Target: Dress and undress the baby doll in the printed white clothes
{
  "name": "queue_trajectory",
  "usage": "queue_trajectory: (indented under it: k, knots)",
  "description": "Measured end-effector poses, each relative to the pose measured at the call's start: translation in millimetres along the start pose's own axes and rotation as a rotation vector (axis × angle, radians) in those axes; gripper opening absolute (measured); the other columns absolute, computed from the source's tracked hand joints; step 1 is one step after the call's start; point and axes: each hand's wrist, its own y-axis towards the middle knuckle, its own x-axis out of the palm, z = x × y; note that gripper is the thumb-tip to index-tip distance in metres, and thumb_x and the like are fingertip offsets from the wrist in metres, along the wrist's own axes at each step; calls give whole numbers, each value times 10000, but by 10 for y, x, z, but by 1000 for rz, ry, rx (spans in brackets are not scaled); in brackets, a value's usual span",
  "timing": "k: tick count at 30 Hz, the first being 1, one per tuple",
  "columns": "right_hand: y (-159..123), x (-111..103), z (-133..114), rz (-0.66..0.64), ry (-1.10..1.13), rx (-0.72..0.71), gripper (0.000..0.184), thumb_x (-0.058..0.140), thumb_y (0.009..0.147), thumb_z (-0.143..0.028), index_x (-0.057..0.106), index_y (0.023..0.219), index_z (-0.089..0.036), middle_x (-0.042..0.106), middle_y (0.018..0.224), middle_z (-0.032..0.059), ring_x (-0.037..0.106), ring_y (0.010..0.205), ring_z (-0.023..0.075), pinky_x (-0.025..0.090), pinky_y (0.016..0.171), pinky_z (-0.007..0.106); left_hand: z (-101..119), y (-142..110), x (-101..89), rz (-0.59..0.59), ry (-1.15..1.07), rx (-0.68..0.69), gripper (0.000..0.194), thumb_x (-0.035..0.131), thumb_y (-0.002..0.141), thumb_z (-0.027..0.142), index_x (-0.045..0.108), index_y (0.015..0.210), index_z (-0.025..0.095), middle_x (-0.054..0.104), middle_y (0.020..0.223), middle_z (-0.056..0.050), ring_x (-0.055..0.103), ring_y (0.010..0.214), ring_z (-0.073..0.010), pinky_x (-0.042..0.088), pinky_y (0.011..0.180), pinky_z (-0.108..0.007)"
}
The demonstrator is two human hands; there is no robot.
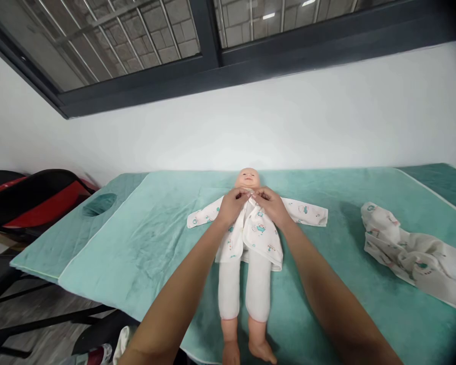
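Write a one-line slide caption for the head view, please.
Left hand and right hand close together at the top of a patterned jacket on a face-up doll.

Both bare forearms reach in from the near side and converge just below the doll's head point(248, 177). The left forearm point(182, 289) slants up and rightward toward it; the right forearm point(323, 279) slants up and leftward, so the two make an inverted V. The left grip point(234, 204), a bare hand, sits just below and left of the head, its back turned upward, fingers bent inward and the tips drawn together with the thumb in a pinch. The right grip point(268, 201) mirrors it, just below and right of the head, knuckles up, fingertips close beside the left ones.
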Motion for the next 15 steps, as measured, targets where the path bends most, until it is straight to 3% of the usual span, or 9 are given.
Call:
queue_trajectory:
  k: [4,7,10,13,15]
  knots:
    - [-14,36,17,143,-15,49,296,674,805,-433,502,692,-221,440,637,-52,417,609,133,373,607,273,91,-141,73,105,382,84,341,667,777,302,661,1103,199,639,1016,-66,582,921,-204,455,855,-339]
    - [17,-100,78,344,56,78,307,657,807,-444,476,687,-228,427,613,-56,421,578,128,380,582,269,175,-189,-5,67,578,77,336,661,749,253,656,1083,215,632,938,-53,582,913,-229,452,836,-352]
    - [71,-479,151,600,54,99,296,633,807,-458,483,704,-224,452,633,-50,449,588,127,406,597,270,128,-128,-335,36,538,19,316,541,760,128,663,1035,224,630,827,-17,596,796,-187,457,772,-309]
    - [88,-865,168,900,-80,65,240,605,805,-438,534,788,-209,526,741,-24,493,649,132,438,655,283,-68,-102,-814,298,563,-115,317,509,777,117,642,1048,213,648,880,-31,617,814,-188,471,780,-310]
    - [51,-929,132,889,-149,6,219,578,831,-419,573,847,-200,575,805,-1,540,712,147,457,717,303,-210,-181,-1038,423,625,-173,328,488,776,96,630,1058,188,647,985,-76,626,886,-212,479,835,-350]
